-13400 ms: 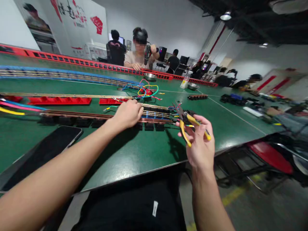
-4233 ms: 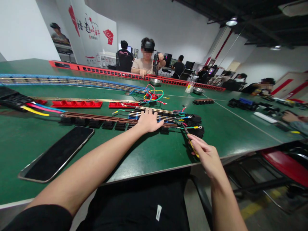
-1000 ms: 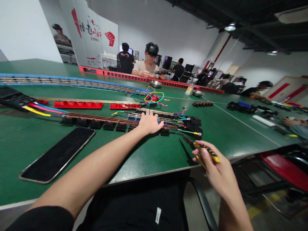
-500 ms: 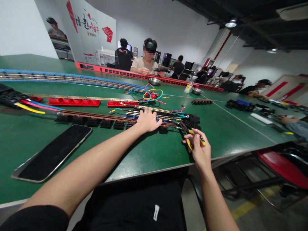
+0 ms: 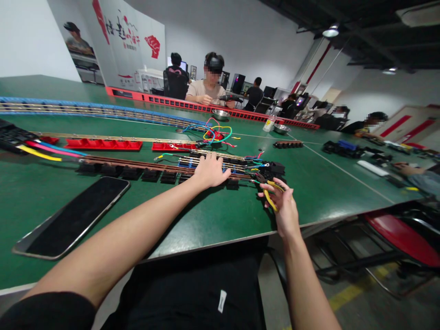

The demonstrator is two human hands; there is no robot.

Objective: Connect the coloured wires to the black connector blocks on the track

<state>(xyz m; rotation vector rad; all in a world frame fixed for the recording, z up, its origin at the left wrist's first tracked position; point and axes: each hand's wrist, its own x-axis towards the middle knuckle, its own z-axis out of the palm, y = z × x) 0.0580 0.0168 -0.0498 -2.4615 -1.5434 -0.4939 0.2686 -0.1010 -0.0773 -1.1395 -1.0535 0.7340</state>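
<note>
Pliers point(image 5: 270, 200) with yellow handles sit in my right hand point(image 5: 285, 208), its grip closed loosely around them and the two handles spread apart. Their dark nose points away from me, at the right end of the brown strips point(image 5: 144, 167), right by a short green wire point(image 5: 254, 181). Whether the nose is biting on anything, I cannot tell from up here.

My left hand point(image 5: 209, 170) lies palm down over the strips, fingers spread, its grip released; it presses on them rather than grasping. Black clips point(image 5: 150, 175) line the near side of the brown strips, and blue pieces point(image 5: 185, 162) show beside my left fingers. Just beyond the pliers is a black block point(image 5: 275, 168).

Off to the left, a black connector point(image 5: 13, 136) trails yellow, pink and blue wires, and nearer me a phone point(image 5: 74, 217) rests flat on the green bench point(image 5: 206, 224). Past the strips I see red trays point(image 5: 103, 145), a tangle of coloured wires point(image 5: 220, 134) and a long blue rack point(image 5: 103, 111). Farther out stand a metal bowl point(image 5: 220, 114), a bottle point(image 5: 269, 123) and a long red rack point(image 5: 165, 101). Across the bench, a person point(image 5: 206, 89) has a drill point(image 5: 229, 98) at hand.
</note>
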